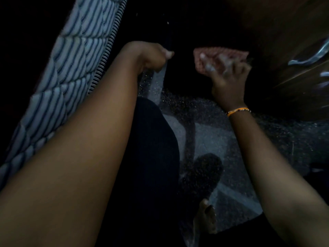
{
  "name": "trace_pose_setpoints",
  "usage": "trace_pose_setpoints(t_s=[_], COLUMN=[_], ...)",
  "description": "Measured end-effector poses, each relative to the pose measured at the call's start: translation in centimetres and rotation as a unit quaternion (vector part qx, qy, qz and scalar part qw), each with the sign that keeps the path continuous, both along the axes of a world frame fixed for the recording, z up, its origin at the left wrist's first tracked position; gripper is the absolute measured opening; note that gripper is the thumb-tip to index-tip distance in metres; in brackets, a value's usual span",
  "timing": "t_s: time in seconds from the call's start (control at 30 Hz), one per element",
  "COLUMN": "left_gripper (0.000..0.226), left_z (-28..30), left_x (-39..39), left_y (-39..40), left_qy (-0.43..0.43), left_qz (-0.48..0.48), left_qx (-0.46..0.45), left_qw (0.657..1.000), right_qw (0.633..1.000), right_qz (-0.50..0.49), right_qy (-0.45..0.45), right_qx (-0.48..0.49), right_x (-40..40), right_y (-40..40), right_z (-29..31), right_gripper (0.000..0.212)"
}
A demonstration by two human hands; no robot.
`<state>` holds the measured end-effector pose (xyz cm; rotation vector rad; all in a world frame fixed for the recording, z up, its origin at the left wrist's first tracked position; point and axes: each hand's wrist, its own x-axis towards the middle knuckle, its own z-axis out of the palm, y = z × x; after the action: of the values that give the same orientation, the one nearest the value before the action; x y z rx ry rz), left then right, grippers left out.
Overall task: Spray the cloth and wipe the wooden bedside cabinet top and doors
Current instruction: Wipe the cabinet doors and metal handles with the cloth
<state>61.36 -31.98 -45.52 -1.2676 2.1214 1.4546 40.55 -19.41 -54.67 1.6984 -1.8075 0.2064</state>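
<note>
down low, my bare foot (204,216) stands on the speckled floor (213,139). further up, my left hand (151,56) is curled, but it's too dark to tell what it holds. my right hand (229,75), blurred, grips the pink cloth (219,57) just beside the dark cabinet (284,41), under its metal handle (309,57). the striped mattress (71,68) runs along my left.

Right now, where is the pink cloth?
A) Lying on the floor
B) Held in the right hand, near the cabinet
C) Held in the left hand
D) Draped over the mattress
B: the right hand grips the pink cloth beside the dark wooden cabinet.
</note>
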Motion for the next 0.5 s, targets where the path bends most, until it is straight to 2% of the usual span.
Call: trace_pose_setpoints(t_s=[0.1, 0.17, 0.23, 0.27, 0.3, 0.33, 0.4, 0.43, 0.5], left_gripper=[0.073, 0.076, 0.079, 0.080, 0.080, 0.080, 0.081, 0.082, 0.085], left_z=[-0.1, -0.3, -0.3, -0.3, -0.4, -0.5, -0.6, -0.2, 0.3], left_x=[-0.6, -0.9, -0.8, -0.8, -0.8, -0.9, -0.9, -1.2, -1.7], left_y=[0.1, 0.1, 0.0, -0.1, -0.1, -0.1, 0.1, 0.1, 0.7], left_qy=[-0.035, -0.046, -0.053, -0.054, -0.059, -0.061, -0.070, -0.078, -0.086], left_qz=[-0.025, -0.029, -0.030, -0.034, -0.039, -0.045, -0.055, -0.056, -0.071], left_qx=[-0.024, -0.026, -0.027, -0.029, -0.032, -0.037, -0.034, -0.029, -0.013], left_qw=[0.999, 0.998, 0.998, 0.998, 0.997, 0.996, 0.995, 0.995, 0.994], right_qw=[0.987, 0.963, 0.902, 0.877, 0.868, 0.869, 0.889, 0.896, 0.928], right_qz=[0.052, 0.078, 0.087, 0.084, 0.093, 0.108, 0.080, 0.053, 0.047], right_qy=[0.101, 0.184, 0.296, 0.343, 0.338, 0.293, 0.207, 0.201, 0.201], right_qx=[0.109, 0.179, 0.301, 0.325, 0.352, 0.384, 0.401, 0.391, 0.310], right_x=[-1.0, -1.4, -1.8, -2.3, -2.9, -3.4, -3.1, -2.9, -3.4], right_y=[0.4, 0.1, 0.5, 0.7, 1.3, 1.8, 2.5, 1.9, 2.9], right_z=[-3.3, -5.1, -7.1, -8.3, -9.7, -10.6, -10.3, -9.0, -7.1], right_gripper=[0.052, 0.048, 0.041, 0.036, 0.035, 0.038, 0.046, 0.049, 0.052])
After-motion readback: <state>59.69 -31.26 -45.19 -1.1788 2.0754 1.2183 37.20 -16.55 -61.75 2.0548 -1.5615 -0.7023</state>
